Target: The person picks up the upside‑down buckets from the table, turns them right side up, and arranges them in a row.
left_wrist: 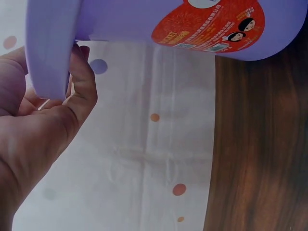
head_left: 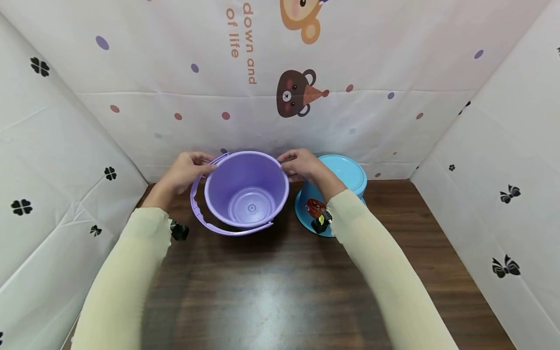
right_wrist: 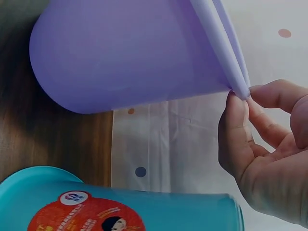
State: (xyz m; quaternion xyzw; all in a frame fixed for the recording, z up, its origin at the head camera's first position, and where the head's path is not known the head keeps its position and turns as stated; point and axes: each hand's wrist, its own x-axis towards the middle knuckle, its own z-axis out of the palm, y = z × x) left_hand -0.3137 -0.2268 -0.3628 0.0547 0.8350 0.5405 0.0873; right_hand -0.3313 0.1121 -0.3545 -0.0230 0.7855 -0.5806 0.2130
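Note:
A purple bucket stands upright, mouth up, with its purple handle hanging down over the near and left side of the rim. My left hand grips the rim on the left, thumb on top and fingers underneath; the left wrist view shows the rim and handle between them. On the opposite side my right hand pinches the rim between thumb and fingers. A red label shows on the bucket's outer wall in the left wrist view.
Right of the purple bucket, a blue bucket sits upside down, partly behind my right forearm. The dark wooden table meets a patterned white backdrop just behind both buckets. White side walls stand left and right.

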